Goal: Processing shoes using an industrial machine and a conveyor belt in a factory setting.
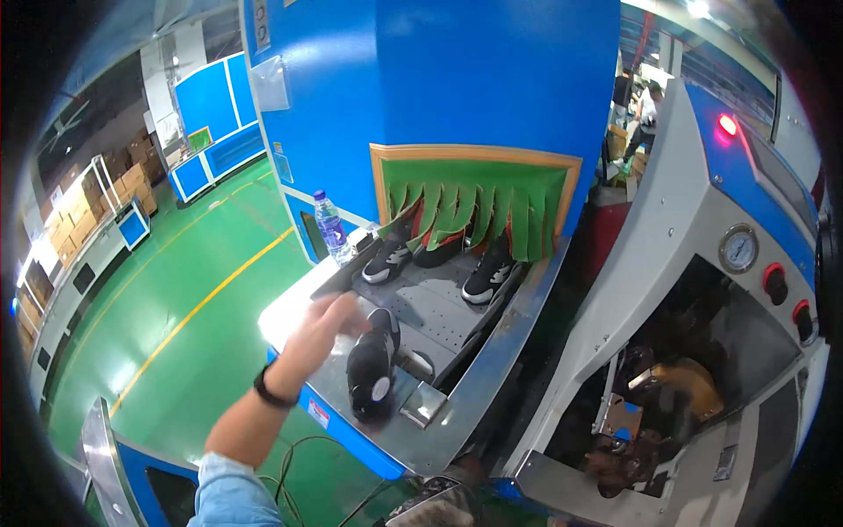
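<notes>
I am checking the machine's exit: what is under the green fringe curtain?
Three shoes poke out from under the curtain on the grey conveyor. Their rear parts, and anything deeper in the tunnel, are covered.

Brown cardboard boxes (75, 206) were stacked far left; a small red-and-white label (319, 413) sat on the machine's blue front edge.

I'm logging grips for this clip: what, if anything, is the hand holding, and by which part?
The left hand is on the black shoe at its upper end, on the metal tray; whether the fingers actually close on it cannot be told. No right hand shows.
</notes>
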Available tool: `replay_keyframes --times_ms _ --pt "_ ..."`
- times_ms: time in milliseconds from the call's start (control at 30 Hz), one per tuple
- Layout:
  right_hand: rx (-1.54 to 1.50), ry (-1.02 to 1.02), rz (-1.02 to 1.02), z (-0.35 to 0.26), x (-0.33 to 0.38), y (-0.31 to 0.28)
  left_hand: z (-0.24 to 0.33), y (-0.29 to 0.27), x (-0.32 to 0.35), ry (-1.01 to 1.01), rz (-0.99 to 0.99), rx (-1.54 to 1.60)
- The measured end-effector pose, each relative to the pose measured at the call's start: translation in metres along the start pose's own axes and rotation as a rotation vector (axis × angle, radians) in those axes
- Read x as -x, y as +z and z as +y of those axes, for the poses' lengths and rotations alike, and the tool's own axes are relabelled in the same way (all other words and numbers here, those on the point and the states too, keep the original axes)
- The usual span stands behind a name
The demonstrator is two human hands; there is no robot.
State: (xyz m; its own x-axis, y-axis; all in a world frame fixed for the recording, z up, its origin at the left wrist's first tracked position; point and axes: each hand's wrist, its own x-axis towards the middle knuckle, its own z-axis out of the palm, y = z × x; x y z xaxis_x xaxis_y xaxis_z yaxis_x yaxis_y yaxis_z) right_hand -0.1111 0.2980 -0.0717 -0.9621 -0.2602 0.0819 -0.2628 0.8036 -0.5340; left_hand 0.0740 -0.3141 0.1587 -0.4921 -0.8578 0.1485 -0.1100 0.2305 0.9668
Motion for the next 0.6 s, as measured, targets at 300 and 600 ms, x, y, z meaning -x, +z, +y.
replay_keyframes --times_ms 300,600 --pt "0.052 0.058 -0.061 -0.033 -0.027 -0.004 -0.159 0.065 -0.279 0.026 -0.252 -0.929" --pt "0.246 -0.899 0.567 0.017 -0.058 0.033 -0.172 0.123 -0.298 -0.062 -0.235 -0.472"
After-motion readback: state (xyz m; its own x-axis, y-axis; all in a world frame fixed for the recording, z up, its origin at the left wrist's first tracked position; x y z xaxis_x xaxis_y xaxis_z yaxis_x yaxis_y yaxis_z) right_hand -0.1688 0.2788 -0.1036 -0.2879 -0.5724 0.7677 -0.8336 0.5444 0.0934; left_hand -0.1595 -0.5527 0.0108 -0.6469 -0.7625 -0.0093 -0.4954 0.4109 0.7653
